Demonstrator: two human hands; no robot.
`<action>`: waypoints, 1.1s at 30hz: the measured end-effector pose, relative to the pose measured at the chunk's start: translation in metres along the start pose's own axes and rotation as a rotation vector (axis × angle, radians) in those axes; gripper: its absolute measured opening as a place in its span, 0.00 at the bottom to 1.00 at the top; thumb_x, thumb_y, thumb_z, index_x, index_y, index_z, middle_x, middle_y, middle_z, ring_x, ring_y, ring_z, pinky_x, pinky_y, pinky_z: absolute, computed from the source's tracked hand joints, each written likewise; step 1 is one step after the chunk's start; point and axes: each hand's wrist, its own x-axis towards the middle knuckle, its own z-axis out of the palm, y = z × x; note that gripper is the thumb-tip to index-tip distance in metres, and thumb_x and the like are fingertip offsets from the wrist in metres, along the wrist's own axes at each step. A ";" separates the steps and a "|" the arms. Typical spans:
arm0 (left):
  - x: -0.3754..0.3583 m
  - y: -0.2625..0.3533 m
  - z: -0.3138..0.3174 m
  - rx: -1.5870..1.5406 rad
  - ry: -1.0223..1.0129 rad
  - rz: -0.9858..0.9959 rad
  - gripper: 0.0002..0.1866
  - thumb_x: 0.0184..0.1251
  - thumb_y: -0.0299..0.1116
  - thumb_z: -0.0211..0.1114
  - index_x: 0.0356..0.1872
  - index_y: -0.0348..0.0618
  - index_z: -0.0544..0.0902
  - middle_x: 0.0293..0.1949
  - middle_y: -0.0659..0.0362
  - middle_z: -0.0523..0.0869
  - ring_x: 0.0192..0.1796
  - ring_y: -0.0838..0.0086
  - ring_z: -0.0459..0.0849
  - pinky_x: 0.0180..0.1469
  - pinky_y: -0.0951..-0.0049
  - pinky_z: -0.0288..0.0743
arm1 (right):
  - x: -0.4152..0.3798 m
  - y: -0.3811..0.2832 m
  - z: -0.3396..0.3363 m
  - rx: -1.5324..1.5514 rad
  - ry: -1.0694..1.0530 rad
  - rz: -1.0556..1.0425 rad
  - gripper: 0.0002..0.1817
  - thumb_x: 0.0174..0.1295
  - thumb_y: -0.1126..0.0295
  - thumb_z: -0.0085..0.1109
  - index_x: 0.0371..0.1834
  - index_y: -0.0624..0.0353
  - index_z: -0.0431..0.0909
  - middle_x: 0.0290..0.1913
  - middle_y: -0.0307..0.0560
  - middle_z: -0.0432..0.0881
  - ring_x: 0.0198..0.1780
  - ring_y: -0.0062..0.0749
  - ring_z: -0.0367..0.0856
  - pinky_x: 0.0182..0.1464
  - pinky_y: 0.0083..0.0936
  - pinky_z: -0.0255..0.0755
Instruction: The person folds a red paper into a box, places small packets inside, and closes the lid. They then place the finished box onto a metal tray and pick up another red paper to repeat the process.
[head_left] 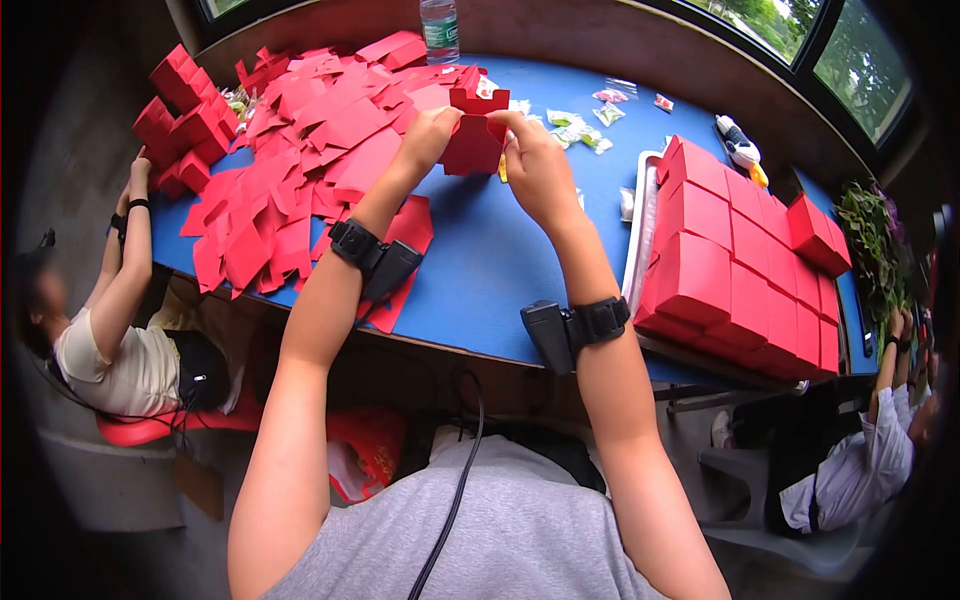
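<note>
Both my hands hold a partly folded red box [472,147] upright above the blue table [480,260]. My left hand [432,138] pinches its upper left edge, and my right hand [535,165] pinches its upper right edge. Flaps stand up at the top of the box. To the left lies a large, loose pile of flat red box pieces [330,120]. On the right, many closed red boxes [735,260] are stacked in rows in a white tray [640,225].
A water bottle [440,32] stands at the back. Small wrapped packets [575,128] lie beyond my hands. A white tool [738,142] is at the back right. Red boxes [185,125] are stacked far left, near a seated person [120,350]. Another person [860,455] sits at right, by green plants [875,250].
</note>
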 end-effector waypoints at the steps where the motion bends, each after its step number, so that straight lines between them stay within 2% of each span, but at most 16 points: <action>1: -0.003 0.005 0.000 -0.083 -0.024 -0.115 0.16 0.63 0.37 0.47 0.34 0.35 0.78 0.29 0.57 0.81 0.30 0.74 0.79 0.33 0.72 0.73 | 0.000 -0.001 0.000 0.005 0.014 -0.040 0.10 0.59 0.77 0.47 0.42 0.61 0.77 0.26 0.48 0.78 0.31 0.38 0.79 0.40 0.31 0.71; 2: -0.005 0.010 0.001 -0.083 -0.025 -0.114 0.16 0.63 0.37 0.47 0.34 0.35 0.78 0.29 0.57 0.81 0.30 0.74 0.79 0.33 0.72 0.73 | -0.001 0.001 0.001 0.004 0.015 -0.039 0.10 0.59 0.77 0.47 0.42 0.61 0.77 0.26 0.48 0.78 0.31 0.38 0.79 0.40 0.31 0.71; 4: -0.009 0.019 0.003 -0.170 0.051 -0.328 0.16 0.64 0.37 0.47 0.35 0.37 0.80 0.31 0.60 0.82 0.30 0.77 0.78 0.35 0.76 0.72 | -0.001 0.002 0.002 0.159 -0.039 -0.022 0.14 0.56 0.80 0.43 0.37 0.61 0.80 0.22 0.45 0.74 0.29 0.30 0.76 0.37 0.27 0.70; 8: -0.005 0.008 0.002 -0.134 0.029 -0.330 0.15 0.61 0.33 0.48 0.41 0.35 0.79 0.31 0.58 0.82 0.34 0.74 0.81 0.39 0.76 0.77 | 0.000 0.005 0.002 0.270 -0.209 0.082 0.17 0.53 0.81 0.37 0.30 0.61 0.82 0.20 0.40 0.71 0.24 0.20 0.70 0.29 0.22 0.67; 10: -0.002 -0.005 0.006 -0.035 -0.034 0.201 0.16 0.58 0.26 0.50 0.46 0.36 0.78 0.33 0.56 0.82 0.36 0.73 0.82 0.42 0.74 0.77 | -0.001 0.005 0.009 0.613 -0.149 0.275 0.18 0.53 0.81 0.35 0.30 0.63 0.81 0.19 0.36 0.69 0.20 0.14 0.65 0.22 0.16 0.62; 11: -0.001 -0.010 0.008 -0.066 -0.029 0.206 0.19 0.57 0.20 0.50 0.51 0.39 0.77 0.38 0.54 0.82 0.42 0.72 0.82 0.46 0.73 0.77 | -0.001 0.007 0.009 0.612 -0.149 0.273 0.18 0.53 0.81 0.35 0.30 0.63 0.81 0.19 0.36 0.69 0.20 0.14 0.65 0.22 0.16 0.62; 12: -0.002 -0.006 0.010 -0.066 -0.029 0.207 0.19 0.57 0.20 0.50 0.51 0.39 0.77 0.38 0.54 0.82 0.42 0.72 0.82 0.46 0.73 0.77 | 0.000 0.006 0.007 0.764 -0.122 0.393 0.17 0.53 0.80 0.35 0.30 0.63 0.80 0.19 0.36 0.69 0.18 0.14 0.64 0.20 0.15 0.61; 13: -0.004 -0.001 0.011 0.059 -0.053 0.393 0.20 0.58 0.20 0.51 0.52 0.40 0.76 0.41 0.54 0.82 0.45 0.71 0.81 0.48 0.72 0.76 | 0.000 0.006 0.006 0.917 -0.095 0.514 0.16 0.54 0.80 0.36 0.31 0.64 0.79 0.19 0.35 0.69 0.17 0.14 0.62 0.18 0.15 0.60; 14: -0.006 0.004 0.012 0.185 -0.078 0.578 0.20 0.59 0.20 0.52 0.54 0.41 0.76 0.45 0.54 0.82 0.48 0.70 0.80 0.50 0.72 0.75 | 0.000 0.006 0.005 0.916 -0.095 0.513 0.16 0.54 0.80 0.36 0.31 0.64 0.79 0.19 0.35 0.69 0.17 0.14 0.62 0.18 0.15 0.60; 15: -0.009 0.011 0.012 0.082 -0.168 0.522 0.16 0.63 0.25 0.55 0.52 0.41 0.78 0.50 0.55 0.80 0.53 0.68 0.77 0.55 0.70 0.72 | 0.001 0.006 0.004 0.995 -0.048 0.569 0.15 0.55 0.80 0.36 0.31 0.65 0.79 0.19 0.35 0.69 0.17 0.15 0.62 0.19 0.15 0.60; 19: -0.014 0.028 0.014 -0.100 -0.319 0.460 0.14 0.69 0.36 0.53 0.43 0.40 0.84 0.49 0.55 0.81 0.54 0.71 0.76 0.60 0.68 0.65 | 0.006 0.003 -0.002 1.172 0.072 0.744 0.10 0.58 0.79 0.40 0.36 0.62 0.74 0.20 0.36 0.70 0.16 0.15 0.62 0.18 0.16 0.59; 20: -0.013 0.025 0.013 -0.100 -0.319 0.459 0.14 0.69 0.36 0.53 0.43 0.40 0.84 0.49 0.55 0.81 0.54 0.71 0.76 0.60 0.68 0.65 | 0.006 0.002 -0.002 1.217 0.145 0.820 0.10 0.58 0.79 0.41 0.39 0.61 0.72 0.21 0.37 0.70 0.16 0.15 0.62 0.18 0.16 0.59; 26: -0.008 0.011 0.007 0.076 -0.348 0.334 0.14 0.70 0.35 0.53 0.42 0.37 0.84 0.41 0.57 0.84 0.44 0.73 0.80 0.47 0.74 0.73 | 0.002 0.010 0.001 1.183 0.167 0.851 0.12 0.57 0.80 0.42 0.45 0.62 0.68 0.20 0.38 0.70 0.16 0.16 0.63 0.19 0.15 0.58; 29: -0.012 0.017 0.009 0.170 -0.303 0.412 0.09 0.66 0.29 0.56 0.41 0.37 0.82 0.37 0.56 0.84 0.37 0.72 0.82 0.40 0.74 0.75 | 0.003 0.015 0.002 1.168 0.113 0.873 0.14 0.56 0.80 0.42 0.47 0.63 0.68 0.20 0.37 0.69 0.16 0.15 0.63 0.19 0.15 0.58; 31: -0.013 0.015 0.010 0.516 -0.077 0.490 0.07 0.58 0.24 0.58 0.38 0.39 0.78 0.36 0.55 0.84 0.35 0.68 0.84 0.37 0.70 0.76 | 0.003 0.023 0.001 1.161 0.038 0.857 0.16 0.56 0.80 0.42 0.49 0.63 0.67 0.20 0.37 0.69 0.16 0.15 0.63 0.19 0.15 0.59; 33: -0.015 0.018 0.008 0.486 -0.079 0.437 0.09 0.54 0.22 0.58 0.38 0.40 0.75 0.36 0.55 0.84 0.35 0.67 0.84 0.36 0.68 0.76 | 0.003 0.022 0.002 1.155 -0.042 0.842 0.17 0.55 0.80 0.42 0.50 0.63 0.67 0.19 0.37 0.69 0.16 0.15 0.63 0.18 0.15 0.59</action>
